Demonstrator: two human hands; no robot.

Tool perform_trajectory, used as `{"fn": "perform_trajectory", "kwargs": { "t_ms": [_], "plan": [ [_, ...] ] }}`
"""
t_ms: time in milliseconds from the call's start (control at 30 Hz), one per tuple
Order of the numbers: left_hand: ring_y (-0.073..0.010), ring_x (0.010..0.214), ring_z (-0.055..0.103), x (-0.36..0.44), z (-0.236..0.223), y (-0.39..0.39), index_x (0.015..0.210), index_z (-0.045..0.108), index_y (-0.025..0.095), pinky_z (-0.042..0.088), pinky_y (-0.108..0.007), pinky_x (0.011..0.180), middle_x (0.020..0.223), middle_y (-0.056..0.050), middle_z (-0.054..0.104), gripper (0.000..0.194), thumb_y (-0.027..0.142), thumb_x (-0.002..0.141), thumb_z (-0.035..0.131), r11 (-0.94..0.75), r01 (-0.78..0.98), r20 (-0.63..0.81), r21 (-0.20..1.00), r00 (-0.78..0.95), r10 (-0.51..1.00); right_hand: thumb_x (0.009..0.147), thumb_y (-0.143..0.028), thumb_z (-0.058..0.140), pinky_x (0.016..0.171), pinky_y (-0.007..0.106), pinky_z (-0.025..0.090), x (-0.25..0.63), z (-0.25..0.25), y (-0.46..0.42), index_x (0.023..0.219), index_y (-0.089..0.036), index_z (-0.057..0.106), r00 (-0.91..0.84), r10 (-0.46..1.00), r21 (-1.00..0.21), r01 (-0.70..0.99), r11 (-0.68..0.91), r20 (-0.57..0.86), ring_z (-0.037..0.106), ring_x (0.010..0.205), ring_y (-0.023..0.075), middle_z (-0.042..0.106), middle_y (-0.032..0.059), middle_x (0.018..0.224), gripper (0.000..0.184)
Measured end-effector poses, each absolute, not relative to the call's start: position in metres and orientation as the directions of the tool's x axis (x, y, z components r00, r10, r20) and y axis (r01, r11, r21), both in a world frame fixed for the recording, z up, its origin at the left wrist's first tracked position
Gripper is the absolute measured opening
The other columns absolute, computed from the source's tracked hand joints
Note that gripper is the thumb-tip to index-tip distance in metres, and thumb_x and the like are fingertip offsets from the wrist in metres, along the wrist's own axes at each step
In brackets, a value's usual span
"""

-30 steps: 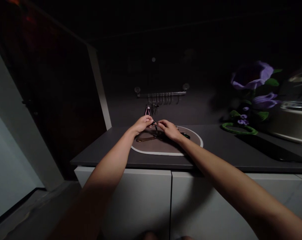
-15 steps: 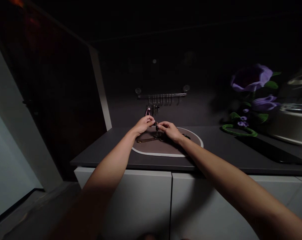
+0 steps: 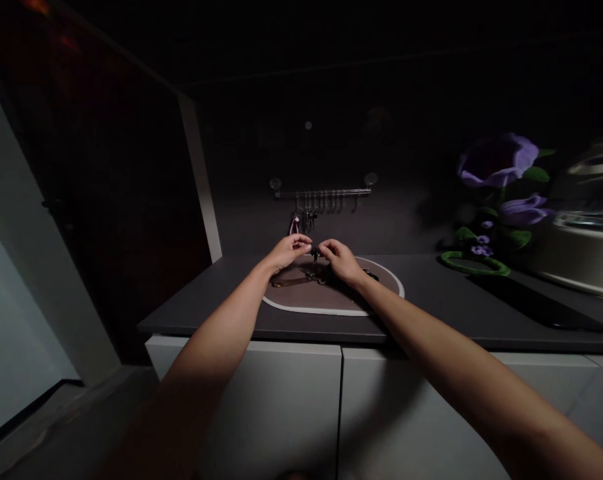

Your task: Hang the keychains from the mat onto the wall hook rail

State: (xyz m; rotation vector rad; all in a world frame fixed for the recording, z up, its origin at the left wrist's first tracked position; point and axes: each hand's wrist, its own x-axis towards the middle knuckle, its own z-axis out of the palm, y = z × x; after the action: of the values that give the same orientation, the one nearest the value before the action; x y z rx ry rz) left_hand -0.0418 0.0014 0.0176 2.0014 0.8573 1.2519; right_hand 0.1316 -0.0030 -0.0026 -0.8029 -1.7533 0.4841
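Note:
Both arms reach forward over a dark counter in dim light. My left hand point(image 3: 288, 250) and my right hand point(image 3: 338, 259) meet above an oval tray point(image 3: 381, 293) with a pale rim. Their fingertips pinch a small dark thing point(image 3: 314, 253) between them, perhaps a key or a key ring; it is too small and dark to name. A brownish strap or key fob point(image 3: 294, 281) lies in the tray under the hands. Behind the hands, a hook rail point(image 3: 323, 193) on the wall carries keys and a pink loop point(image 3: 295, 225).
Purple artificial flowers point(image 3: 501, 168) with a green ring base point(image 3: 472, 264) stand at the right on the counter point(image 3: 206, 307). A metal pot point(image 3: 584, 230) sits at far right, with a flat dark object point(image 3: 536, 303) before it. White cabinet doors point(image 3: 281, 407) are below the counter.
The hands stay together over the tray, still pinching the small thing. The view has shifted slightly; nothing was picked up or put down.

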Motion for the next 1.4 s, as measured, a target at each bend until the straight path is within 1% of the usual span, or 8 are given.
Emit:
{"fn": "perform_trajectory", "kwargs": {
  "t_ms": [167,233,367,600,933,1033,1200,1400],
  "plan": [
    [-0.0143,0.078,0.053,-0.039,0.019,-0.003,0.084,0.064,0.013,0.038,-0.027,0.077,0.082,-0.004,0.063,0.025,0.034,0.070,0.060,-0.651,0.334,0.542,0.682,0.367,0.756,0.078,-0.040,0.045,0.072,0.026,0.038,0.131,0.001,-0.012,0.077,-0.017,0.057,-0.235,0.676,-0.554,0.421,0.718,0.698,0.051,0.075,0.0144,0.059,0.0028,0.076,0.026],
    [-0.0143,0.077,0.053,-0.038,0.019,-0.003,0.080,0.064,0.013,0.038,-0.027,0.077,0.079,-0.003,0.063,0.023,0.034,0.070,0.060,-0.662,0.359,0.553,0.658,0.366,0.749,0.079,-0.040,0.045,0.072,0.026,0.038,0.131,0.001,-0.013,0.077,-0.018,0.057,-0.236,0.673,-0.540,0.440,0.717,0.701,0.051,0.075,0.0145,0.059,0.0031,0.076,0.026],
    [-0.0136,0.073,0.052,-0.036,0.020,-0.003,0.077,0.063,0.013,0.038,-0.027,0.075,0.075,-0.002,0.062,0.021,0.032,0.070,0.060,-0.658,0.348,0.560,0.668,0.348,0.752,0.076,-0.040,0.049,0.070,0.026,0.039,0.132,-0.002,-0.009,0.081,-0.017,0.055,-0.176,0.705,-0.612,0.384,0.692,0.687,0.052,0.073,0.0141,0.059,0.0031,0.078,0.025],
    [-0.0112,0.069,0.052,-0.031,0.017,-0.004,0.078,0.061,0.012,0.040,-0.026,0.072,0.073,-0.002,0.061,0.022,0.032,0.069,0.061,-0.597,0.204,0.540,0.776,0.275,0.796,0.072,-0.043,0.052,0.066,0.026,0.038,0.133,-0.004,-0.004,0.079,-0.015,0.055,-0.180,0.765,-0.719,0.265,0.643,0.618,0.049,0.068,0.0119,0.055,0.0010,0.072,0.029],
    [-0.0112,0.070,0.053,-0.028,0.015,-0.004,0.084,0.062,0.013,0.042,-0.025,0.069,0.077,-0.003,0.063,0.021,0.028,0.069,0.062,-0.583,0.148,0.542,0.799,0.246,0.804,0.073,-0.044,0.050,0.068,0.026,0.040,0.134,0.001,-0.004,0.077,-0.017,0.052,-0.119,0.726,-0.681,0.273,0.679,0.677,0.048,0.070,0.0120,0.053,0.0008,0.073,0.027],
    [-0.0120,0.069,0.053,-0.028,0.014,0.000,0.080,0.062,0.013,0.043,-0.025,0.068,0.074,-0.003,0.063,0.015,0.024,0.070,0.059,-0.594,0.225,0.561,0.773,0.197,0.804,0.073,-0.045,0.050,0.066,0.025,0.041,0.134,0.005,0.002,0.078,-0.017,0.052,-0.070,0.722,-0.683,0.270,0.678,0.689,0.047,0.068,0.0118,0.053,0.0009,0.073,0.028],
    [-0.0127,0.068,0.054,-0.029,0.009,0.008,0.072,0.062,0.013,0.042,-0.025,0.067,0.070,-0.002,0.062,0.009,0.017,0.070,0.054,-0.594,0.411,0.579,0.692,0.175,0.796,0.069,-0.045,0.052,0.062,0.025,0.045,0.130,0.020,0.016,0.077,-0.018,0.049,0.010,0.779,-0.770,0.162,0.618,0.627,0.048,0.064,0.0103,0.051,-0.0009,0.071,0.029],
    [-0.0141,0.070,0.054,-0.031,0.003,0.011,0.073,0.064,0.015,0.041,-0.027,0.069,0.073,-0.004,0.064,0.013,0.017,0.073,0.052,-0.649,0.579,0.632,0.493,0.273,0.725,0.069,-0.040,0.053,0.055,0.024,0.047,0.123,0.047,0.047,0.078,-0.017,0.049,0.153,0.820,-0.834,0.095,0.544,0.552,0.049,0.062,0.0094,0.052,0.0000,0.073,0.025]
  ]
}}
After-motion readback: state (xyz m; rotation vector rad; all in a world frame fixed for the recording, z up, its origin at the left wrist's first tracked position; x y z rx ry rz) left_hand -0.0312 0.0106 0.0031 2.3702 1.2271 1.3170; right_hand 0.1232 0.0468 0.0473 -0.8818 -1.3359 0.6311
